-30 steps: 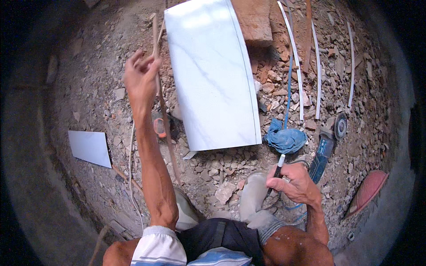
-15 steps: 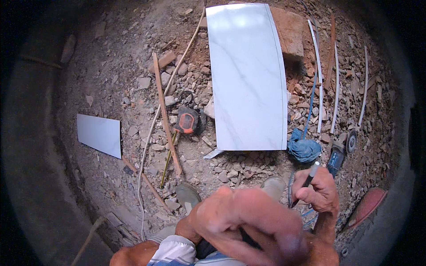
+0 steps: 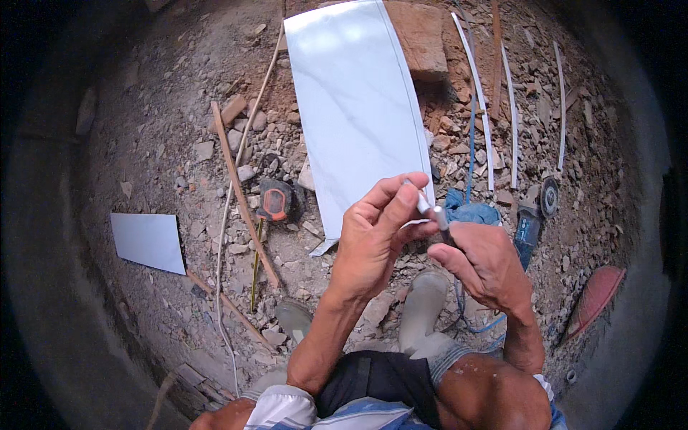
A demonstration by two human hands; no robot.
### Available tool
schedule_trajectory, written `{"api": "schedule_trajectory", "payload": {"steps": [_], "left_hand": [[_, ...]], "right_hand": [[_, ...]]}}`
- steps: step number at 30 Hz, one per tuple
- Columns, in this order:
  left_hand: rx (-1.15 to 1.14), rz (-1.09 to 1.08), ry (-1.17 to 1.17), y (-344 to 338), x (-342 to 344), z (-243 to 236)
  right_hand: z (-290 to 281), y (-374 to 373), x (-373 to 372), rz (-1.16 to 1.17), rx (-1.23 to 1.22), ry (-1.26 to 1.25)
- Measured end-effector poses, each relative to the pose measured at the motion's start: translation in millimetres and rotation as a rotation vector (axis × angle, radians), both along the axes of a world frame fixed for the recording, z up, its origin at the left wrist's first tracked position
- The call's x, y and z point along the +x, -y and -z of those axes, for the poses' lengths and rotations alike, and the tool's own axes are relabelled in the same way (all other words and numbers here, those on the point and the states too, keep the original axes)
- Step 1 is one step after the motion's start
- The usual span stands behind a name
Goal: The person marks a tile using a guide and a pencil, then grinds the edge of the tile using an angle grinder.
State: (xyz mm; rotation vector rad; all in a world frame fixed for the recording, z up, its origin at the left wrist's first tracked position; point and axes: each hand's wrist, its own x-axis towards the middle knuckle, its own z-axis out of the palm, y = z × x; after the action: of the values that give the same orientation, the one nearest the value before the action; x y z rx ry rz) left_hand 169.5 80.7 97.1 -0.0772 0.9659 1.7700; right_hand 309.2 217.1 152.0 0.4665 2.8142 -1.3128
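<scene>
The left hand (image 3: 380, 233) is raised at the middle of the scene, thumb and fingertips closed on a small white piece (image 3: 421, 203). Just to its right, the right hand (image 3: 487, 265) is curled around a dark marker (image 3: 443, 228), its pale end pointing up and away, close beside the white piece; whether the two touch I cannot tell. From this view both hands cover the near right corner of a large white tile (image 3: 351, 107), which lies on the rubble and has a thin dark line along its right edge. A brown block (image 3: 416, 43) sits by the tile's far right side.

To the right of the tile are a blue cloth (image 3: 474, 211), partly hidden by the hands, a grinder (image 3: 528, 229) and three narrow white strips (image 3: 514, 122). A red dish (image 3: 595, 302) is at the near right. Left of the tile lie an orange and black tape measure (image 3: 276, 201), a wooden stick (image 3: 240, 186) and a pale cord (image 3: 223, 287). A smaller white tile piece (image 3: 147, 242) lies at the far left side.
</scene>
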Motion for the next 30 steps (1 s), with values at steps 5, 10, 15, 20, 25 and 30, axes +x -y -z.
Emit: {"api": "schedule_trajectory", "payload": {"steps": [5, 10, 15, 20, 25, 30], "left_hand": [[-0.063, -0.005, -0.013, -6.9, 7.5, 4.4], [-0.116, 0.001, -0.102, -9.0, 13.2, 4.9], [-0.066, 0.225, -0.427, -1.0, 6.0, 5.5], [-0.034, 0.263, -0.433, -2.6, 13.6, 1.6], [-0.206, 0.024, -0.513, 9.0, 4.6, -2.2], [-0.246, -0.52, -0.48, 30.4, -51.7, 22.6]], "right_hand": [[8.5, -4.5, 8.9, 0.028, 0.057, 0.068], [12.4, -6.4, 18.7, 0.007, 0.084, 0.105], [29.6, -17.3, 27.9, -0.027, -0.253, 0.176], [57.1, -18.5, 52.1, -0.02, -0.641, 0.129], [40.4, -7.6, 21.3, -0.034, -0.315, 0.06], [11.4, -22.0, 43.1, -0.021, -0.028, -0.257]]}}
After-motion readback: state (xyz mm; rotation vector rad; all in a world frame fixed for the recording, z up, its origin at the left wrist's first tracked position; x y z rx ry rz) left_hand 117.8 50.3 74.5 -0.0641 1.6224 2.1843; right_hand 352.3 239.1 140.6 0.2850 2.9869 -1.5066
